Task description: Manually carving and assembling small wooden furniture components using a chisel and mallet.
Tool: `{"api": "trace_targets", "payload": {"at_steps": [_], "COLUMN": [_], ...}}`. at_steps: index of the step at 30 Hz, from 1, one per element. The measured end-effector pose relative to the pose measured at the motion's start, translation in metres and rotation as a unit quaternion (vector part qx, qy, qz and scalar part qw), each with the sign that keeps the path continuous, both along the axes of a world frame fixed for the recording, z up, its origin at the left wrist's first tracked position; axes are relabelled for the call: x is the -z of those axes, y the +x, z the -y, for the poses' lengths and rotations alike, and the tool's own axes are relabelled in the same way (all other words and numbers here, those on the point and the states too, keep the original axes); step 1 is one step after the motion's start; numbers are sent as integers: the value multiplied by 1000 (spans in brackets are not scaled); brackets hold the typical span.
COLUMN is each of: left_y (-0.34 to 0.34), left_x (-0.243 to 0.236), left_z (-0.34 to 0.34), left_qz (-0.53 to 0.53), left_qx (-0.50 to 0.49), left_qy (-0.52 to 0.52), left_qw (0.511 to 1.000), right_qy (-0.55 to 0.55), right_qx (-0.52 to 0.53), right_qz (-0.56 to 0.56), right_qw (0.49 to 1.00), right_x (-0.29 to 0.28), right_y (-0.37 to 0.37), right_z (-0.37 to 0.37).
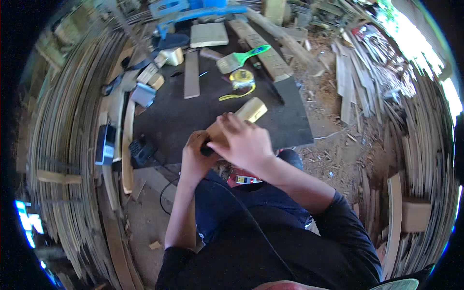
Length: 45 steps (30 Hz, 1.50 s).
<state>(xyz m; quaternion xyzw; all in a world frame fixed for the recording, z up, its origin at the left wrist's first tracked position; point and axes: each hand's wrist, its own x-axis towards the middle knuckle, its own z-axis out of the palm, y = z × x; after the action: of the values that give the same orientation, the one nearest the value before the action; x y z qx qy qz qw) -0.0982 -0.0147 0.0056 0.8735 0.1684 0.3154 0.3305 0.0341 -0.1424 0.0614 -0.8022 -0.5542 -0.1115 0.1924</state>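
Observation:
A short pale wooden block (253, 110) slants over the near part of the dark tabletop, its far end pointing up and to the right. My left hand (195, 149) is closed around its near end. Across the block's top lies my right hand (245, 144), fingers curled over it and thumb reaching toward the left hand. Between the two hands is a dark spot that I cannot make out. Just beyond the block lie a yellow tape measure (242, 80) with its tape partly out and a green-handled paintbrush (235, 61).
Wooden pieces lie on the dark table (162, 121), among them a flat strip (192, 75) and a square board (209, 35). A black cable (237, 198) runs over my lap. Stacked planks (67, 140) stand left; more planks (425, 125) line the right.

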Motion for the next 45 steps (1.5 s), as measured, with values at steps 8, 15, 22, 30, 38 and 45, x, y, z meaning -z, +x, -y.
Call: {"api": "trace_targets", "payload": {"at_steps": [8, 15, 22, 30, 38, 45], "left_y": [-14, -23, 13, 28, 7, -6], "left_x": [-24, -13, -74, -86, -69, -57], "left_z": [16, 7, -5, -9, 8, 16], "left_qz": [-44, -31, -144, -239, -166, -125], "left_qx": [-24, 24, 76, 176, 79, -5], "left_qy": [-38, -238, 71, 95, 131, 108], "left_qw": [998, 970, 984, 950, 974, 986], "right_qy": [194, 164, 82, -60, -28, -20], "right_qx": [-84, -69, -122, -55, -143, -187], "right_qz": [-304, -365, -277, -115, -84, 35], "right_qw": [929, 914, 950, 990, 986, 982], "right_x": [3, 6, -3, -12, -3, 10], "right_y": [43, 53, 38, 2, 19, 27], "right_z": [39, 51, 30, 34, 17, 9]}}
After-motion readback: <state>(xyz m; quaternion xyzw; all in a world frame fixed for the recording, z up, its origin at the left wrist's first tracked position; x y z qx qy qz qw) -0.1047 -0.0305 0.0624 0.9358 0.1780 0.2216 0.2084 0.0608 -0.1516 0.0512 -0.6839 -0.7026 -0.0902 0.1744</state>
